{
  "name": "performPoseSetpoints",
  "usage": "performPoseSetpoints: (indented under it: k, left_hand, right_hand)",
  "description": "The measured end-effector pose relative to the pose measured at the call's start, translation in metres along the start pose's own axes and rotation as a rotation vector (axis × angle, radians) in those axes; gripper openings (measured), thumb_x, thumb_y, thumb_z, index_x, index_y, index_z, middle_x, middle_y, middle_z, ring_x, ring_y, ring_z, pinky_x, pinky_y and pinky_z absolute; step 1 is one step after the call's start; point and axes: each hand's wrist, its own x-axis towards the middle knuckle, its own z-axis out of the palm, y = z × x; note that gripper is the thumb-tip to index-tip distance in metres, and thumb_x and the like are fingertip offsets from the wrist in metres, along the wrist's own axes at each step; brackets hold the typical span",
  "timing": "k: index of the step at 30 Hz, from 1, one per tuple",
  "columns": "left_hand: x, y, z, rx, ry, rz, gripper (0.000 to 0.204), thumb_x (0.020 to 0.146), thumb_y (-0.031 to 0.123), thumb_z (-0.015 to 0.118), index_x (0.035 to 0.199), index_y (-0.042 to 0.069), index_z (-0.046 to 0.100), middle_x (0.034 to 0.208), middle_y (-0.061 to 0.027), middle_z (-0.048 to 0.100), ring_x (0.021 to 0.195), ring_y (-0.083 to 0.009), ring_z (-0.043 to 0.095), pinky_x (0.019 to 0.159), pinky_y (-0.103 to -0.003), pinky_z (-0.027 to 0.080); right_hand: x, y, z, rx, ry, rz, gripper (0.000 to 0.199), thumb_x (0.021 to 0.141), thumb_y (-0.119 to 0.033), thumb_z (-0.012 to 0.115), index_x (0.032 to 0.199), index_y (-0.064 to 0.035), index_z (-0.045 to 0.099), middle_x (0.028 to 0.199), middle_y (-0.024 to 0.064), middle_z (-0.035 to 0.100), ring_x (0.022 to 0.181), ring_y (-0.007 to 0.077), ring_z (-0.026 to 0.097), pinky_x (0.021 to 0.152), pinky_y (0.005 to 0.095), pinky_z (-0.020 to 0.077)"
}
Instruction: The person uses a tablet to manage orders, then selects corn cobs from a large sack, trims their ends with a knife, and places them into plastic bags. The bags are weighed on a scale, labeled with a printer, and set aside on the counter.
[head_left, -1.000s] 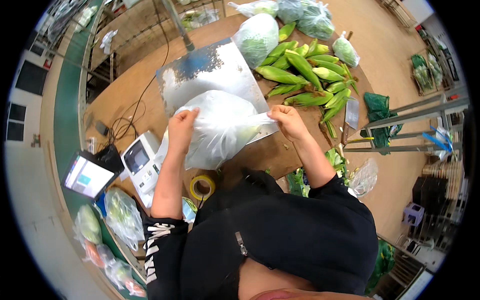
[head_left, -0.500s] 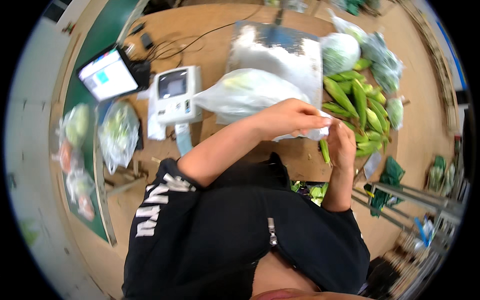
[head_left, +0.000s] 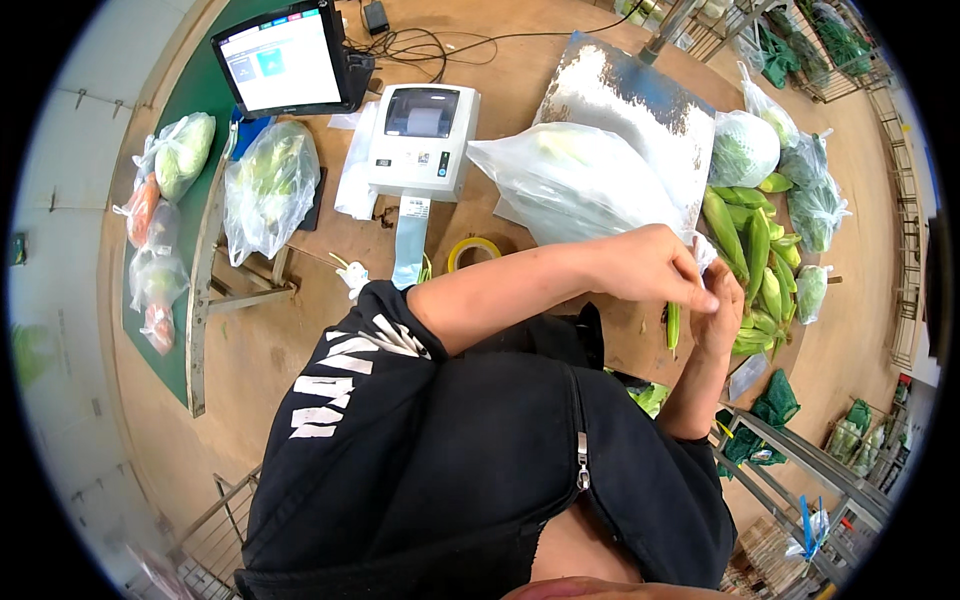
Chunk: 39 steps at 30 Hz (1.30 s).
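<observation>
A clear, whitish plastic bag (head_left: 580, 190) with pale green produce inside lies across a worn metal plate (head_left: 680, 125). My left hand (head_left: 660, 268) is closed at the bag's right end, its thumb pointing toward my other hand. Right against it, my right hand (head_left: 722, 305) has its fingers curled in. A twisted bit of white plastic from the bag shows between the two hands. Their fingertips meet, and the exact grip there is partly hidden. Just beyond my right hand lies a heap of green corn cobs in their husks (head_left: 757, 250).
Left of the bag stands a white label printer (head_left: 425, 140) with a paper strip hanging out. Yellow tape (head_left: 473, 252) lies nearby. A lit monitor (head_left: 280, 62) and bagged vegetables (head_left: 270, 190) are farther left. More bagged greens (head_left: 745, 148) sit behind the corn.
The whole view has turned, so the table things appear farther right. Both hands stay together at the bag's end, and the white plastic now shows above their meeting fingers.
</observation>
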Motion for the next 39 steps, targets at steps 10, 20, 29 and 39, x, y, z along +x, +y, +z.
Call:
performPoseSetpoints:
  k: [10,20,29,39]
  left_hand:
    - [-0.001,-0.099,-0.078,-0.302,0.794,-0.03,0.024,0.094,0.028,0.07,0.097,0.004,0.071,0.078,-0.0022,0.06,0.067,-0.0111,0.053,0.056,-0.026,0.044]
    - [-0.26,-0.329,-0.145,0.577,1.839,-0.321,0.031,0.08,0.003,0.07,0.109,-0.003,0.062,0.094,-0.0135,0.065,0.093,-0.0269,0.061,0.088,-0.039,0.05]
    - [-0.266,-0.32,-0.207,-0.133,0.986,-0.197,0.024,0.079,0.007,0.077,0.102,0.0,0.078,0.095,-0.0108,0.078,0.086,-0.0181,0.07,0.082,-0.034,0.055]
    - [-0.266,-0.329,-0.206,0.269,0.804,-0.304,0.034,0.079,0.009,0.079,0.112,0.006,0.075,0.103,-0.0173,0.076,0.096,-0.03,0.073,0.085,-0.04,0.055]
  right_hand:
    - [-0.002,0.086,-0.074,0.032,0.276,0.015,0.045,0.108,-0.028,0.051,0.07,-0.0079,0.04,0.073,0.0039,0.043,0.071,0.0167,0.04,0.074,0.0332,0.0348]
    - [0.019,0.05,0.143,-0.857,-0.066,-0.545,0.023,0.09,-0.004,0.064,0.112,0.0009,0.065,0.091,0.0137,0.065,0.083,0.0262,0.063,0.078,0.034,0.0511]
    - [0.092,0.285,0.312,-1.56,-0.673,-0.391,0.02,0.085,-0.021,0.071,0.091,-0.0068,0.06,0.069,0.012,0.068,0.061,0.0319,0.069,0.055,0.0454,0.0552]
    - [0.089,0.237,0.33,-1.316,-0.426,-0.463,0.021,0.081,-0.021,0.078,0.098,-0.0098,0.07,0.072,0.0065,0.066,0.063,0.03,0.067,0.057,0.0423,0.0539]
